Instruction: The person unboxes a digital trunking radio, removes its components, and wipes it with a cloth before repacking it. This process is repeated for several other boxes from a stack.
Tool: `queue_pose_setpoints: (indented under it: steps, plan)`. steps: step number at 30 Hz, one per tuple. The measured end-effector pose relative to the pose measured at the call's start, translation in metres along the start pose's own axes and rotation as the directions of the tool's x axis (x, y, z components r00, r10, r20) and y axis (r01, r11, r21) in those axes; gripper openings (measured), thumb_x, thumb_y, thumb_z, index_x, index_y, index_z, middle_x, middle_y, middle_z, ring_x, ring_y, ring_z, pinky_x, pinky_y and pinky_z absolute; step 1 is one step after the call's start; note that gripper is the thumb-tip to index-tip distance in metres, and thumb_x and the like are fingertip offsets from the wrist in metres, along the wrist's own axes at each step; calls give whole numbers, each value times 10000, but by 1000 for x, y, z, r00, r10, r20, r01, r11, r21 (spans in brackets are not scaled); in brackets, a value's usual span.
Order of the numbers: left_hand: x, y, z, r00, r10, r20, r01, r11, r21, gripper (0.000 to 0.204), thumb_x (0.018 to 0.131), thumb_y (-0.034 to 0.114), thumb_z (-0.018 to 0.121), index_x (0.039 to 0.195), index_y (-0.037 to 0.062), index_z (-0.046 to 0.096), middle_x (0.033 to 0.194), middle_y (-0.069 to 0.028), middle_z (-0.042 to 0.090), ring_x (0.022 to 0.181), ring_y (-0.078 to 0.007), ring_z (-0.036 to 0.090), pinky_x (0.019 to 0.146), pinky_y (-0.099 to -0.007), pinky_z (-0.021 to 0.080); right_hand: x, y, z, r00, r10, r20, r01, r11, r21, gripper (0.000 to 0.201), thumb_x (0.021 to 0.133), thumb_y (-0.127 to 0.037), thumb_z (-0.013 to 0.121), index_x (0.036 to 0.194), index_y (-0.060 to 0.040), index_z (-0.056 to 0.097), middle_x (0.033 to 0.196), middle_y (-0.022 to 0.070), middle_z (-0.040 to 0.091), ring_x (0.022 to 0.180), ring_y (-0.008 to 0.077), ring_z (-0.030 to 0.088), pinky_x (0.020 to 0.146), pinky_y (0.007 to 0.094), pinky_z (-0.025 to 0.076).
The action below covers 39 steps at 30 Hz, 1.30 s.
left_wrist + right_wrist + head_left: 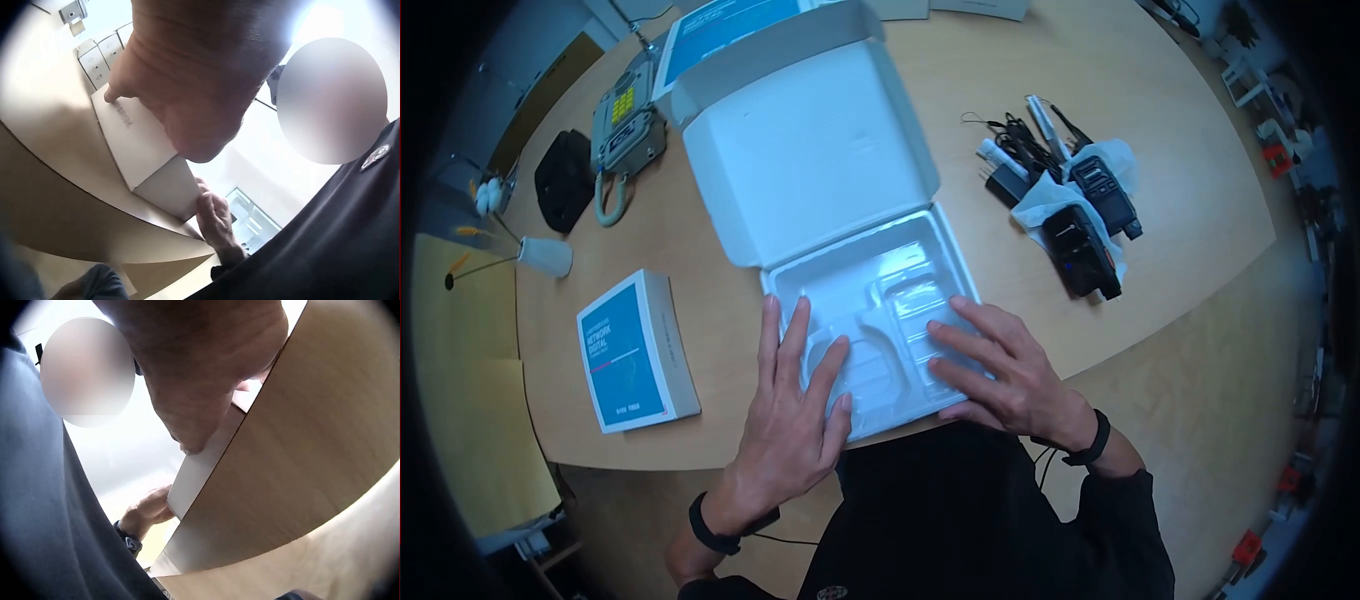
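Observation:
A white box stands at the table's front edge, its lid folded back. In it sits a white plastic tray with moulded recesses. My left hand lies over the tray's left side, its fingers straight and spread. Over the right side rests my right hand, its long fingers reaching onto the recesses and the thumb low by the front edge. In the left wrist view the left hand leans on the side wall of the box. The right hand meets the front wall in the right wrist view.
A blue-and-white closed box stands to the left. Two black radios with white wrapping, cables and an adapter lie to the right. Behind on the left are a corded phone, a black pouch and a white vase.

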<state>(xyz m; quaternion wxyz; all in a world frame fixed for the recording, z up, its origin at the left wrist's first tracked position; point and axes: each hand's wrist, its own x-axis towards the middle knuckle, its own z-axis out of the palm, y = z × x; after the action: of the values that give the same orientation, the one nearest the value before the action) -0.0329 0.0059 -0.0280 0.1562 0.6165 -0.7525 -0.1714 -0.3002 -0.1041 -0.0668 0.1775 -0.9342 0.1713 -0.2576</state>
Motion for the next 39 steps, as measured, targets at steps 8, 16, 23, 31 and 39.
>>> queue_pose_setpoints:
  steps: [8,16,23,31,39]
  plan:
    - [52,-4,-14,989,146,10,-145,968,203,712,885,350,734,1519,150,477,1642,-238,270,1535,-486,171,1217,-658,154,-6,1,3,1000,-27,-13,27,1000,-1,363,846,-405,788,853,-65,660,1155,75,655,1333,298,537,1097,514,424]
    - [66,2,4,983,166,73,-179,949,258,757,872,368,732,1557,215,446,1636,-157,334,1546,-475,140,1227,-679,62,-12,8,-1,998,23,-61,-14,987,157,364,870,-366,768,1057,-61,698,1375,140,599,1361,343,509,1112,519,413]
    - [64,1,6,987,160,26,-161,952,261,731,889,365,716,1554,218,451,1597,-168,386,1540,-475,165,1228,-676,78,-2,12,0,902,410,-133,-313,835,453,532,923,-194,695,1417,-45,565,1528,284,428,1375,427,479,1146,484,378]
    - [64,-1,6,987,160,28,-162,956,245,708,906,372,711,1551,228,457,1597,-159,387,1541,-463,173,1229,-677,80,-4,15,-2,946,322,-39,-301,917,260,488,1022,-258,548,1458,-39,531,1545,293,408,1358,412,497,1113,469,392]
    - [63,7,-21,977,131,-167,-138,990,-35,624,984,399,649,1501,87,488,1517,-217,460,1453,-427,389,1171,-603,332,-4,14,-2,935,352,-34,-324,891,318,491,1046,-328,535,1441,-37,547,1539,287,419,1359,429,491,1119,477,390]
